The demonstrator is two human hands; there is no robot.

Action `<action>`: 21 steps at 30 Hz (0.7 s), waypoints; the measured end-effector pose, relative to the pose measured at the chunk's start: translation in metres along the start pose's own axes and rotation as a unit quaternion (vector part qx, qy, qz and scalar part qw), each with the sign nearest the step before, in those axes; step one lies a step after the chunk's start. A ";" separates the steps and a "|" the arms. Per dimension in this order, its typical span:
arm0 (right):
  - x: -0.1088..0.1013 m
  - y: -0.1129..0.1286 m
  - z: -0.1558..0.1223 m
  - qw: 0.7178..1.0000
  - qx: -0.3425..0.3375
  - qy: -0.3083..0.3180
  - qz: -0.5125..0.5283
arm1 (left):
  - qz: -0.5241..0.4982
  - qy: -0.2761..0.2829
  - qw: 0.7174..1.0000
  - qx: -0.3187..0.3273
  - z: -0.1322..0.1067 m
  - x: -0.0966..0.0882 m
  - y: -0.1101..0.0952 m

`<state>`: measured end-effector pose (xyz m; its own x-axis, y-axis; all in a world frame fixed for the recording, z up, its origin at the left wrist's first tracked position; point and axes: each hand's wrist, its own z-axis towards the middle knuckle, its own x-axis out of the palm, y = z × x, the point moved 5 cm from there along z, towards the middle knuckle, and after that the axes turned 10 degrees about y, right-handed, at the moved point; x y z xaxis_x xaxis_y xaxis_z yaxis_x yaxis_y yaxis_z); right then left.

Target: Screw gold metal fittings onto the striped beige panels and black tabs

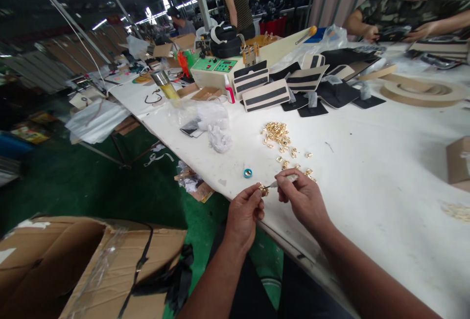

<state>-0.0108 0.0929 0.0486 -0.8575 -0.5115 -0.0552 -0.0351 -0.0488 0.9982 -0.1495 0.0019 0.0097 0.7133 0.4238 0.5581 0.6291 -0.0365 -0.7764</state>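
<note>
My left hand (245,210) pinches a small gold metal fitting (263,190) between thumb and fingertips, just over the table's front edge. My right hand (299,192) is closed round a slim screwdriver-like tool (281,182) with a pale handle. Its thin dark tip points left and meets the fitting, or comes very close; I cannot tell which. Beyond my hands lies a heap of similar gold fittings (276,134), with several loose ones (285,164) trailing toward my right hand. A small round blue container (248,173) with something tiny inside sits to the left.
The white table (367,162) carries crumpled plastic (220,139), striped cards (266,95), a tape coil (422,89), a red-and-white bottle (229,90) and a machine (216,67). A cardboard box (147,260) stands at lower left. A co-worker (433,11) sits across the table.
</note>
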 end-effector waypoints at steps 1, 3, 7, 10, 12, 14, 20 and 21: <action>0.000 -0.001 0.000 1.000 -0.001 0.001 0.000 | 0.001 -0.002 1.000 -0.001 0.000 0.000 0.000; 0.000 -0.002 0.000 1.000 0.001 0.002 -0.002 | 0.002 -0.009 1.000 0.000 0.000 0.001 -0.001; -0.002 -0.003 0.002 0.999 0.030 -0.007 -0.044 | 0.019 -0.032 0.999 0.011 -0.002 -0.001 0.000; -0.008 -0.005 0.004 0.994 0.050 -0.025 -0.089 | 0.077 -0.050 0.995 0.039 -0.004 -0.002 0.001; -0.010 -0.006 0.007 0.996 0.044 -0.007 -0.077 | 0.130 -0.061 0.988 0.064 -0.006 -0.003 -0.001; -0.007 -0.007 0.009 0.998 0.027 0.045 -0.029 | 0.161 -0.070 0.981 0.080 -0.006 -0.005 -0.004; 0.000 -0.005 0.010 0.985 0.015 0.161 0.065 | 0.172 -0.069 0.980 0.074 -0.005 -0.013 -0.010; -0.002 -0.005 0.012 0.987 0.022 0.141 0.076 | 0.183 -0.068 0.978 0.076 -0.005 -0.012 -0.011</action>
<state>-0.0145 0.1043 0.0436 -0.6779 -0.7287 0.0971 0.0553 0.0811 0.9952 -0.1637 -0.0073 0.0128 0.8286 0.5235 0.1982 0.2783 -0.0780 -0.9573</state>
